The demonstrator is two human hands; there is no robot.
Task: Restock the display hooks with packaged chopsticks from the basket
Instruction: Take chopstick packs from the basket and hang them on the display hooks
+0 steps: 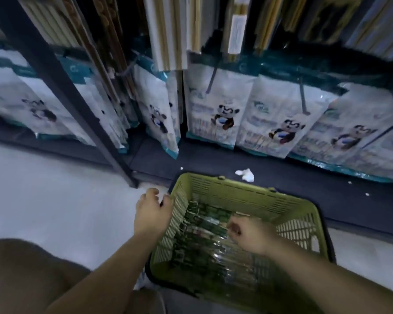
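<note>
On the floor [55,189], left hand [153,211] grips basket [247,189] rim; right hand [250,236] pinches chopstick packs [202,234] inside.

Shop aisle, panda-printed packets [216,109] hung in rows on a dark display rack [59,87], green shopping basket [236,189] set below

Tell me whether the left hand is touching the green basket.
Touching. The head view shows the left hand with fingers curled over the green basket's left rim.
</note>
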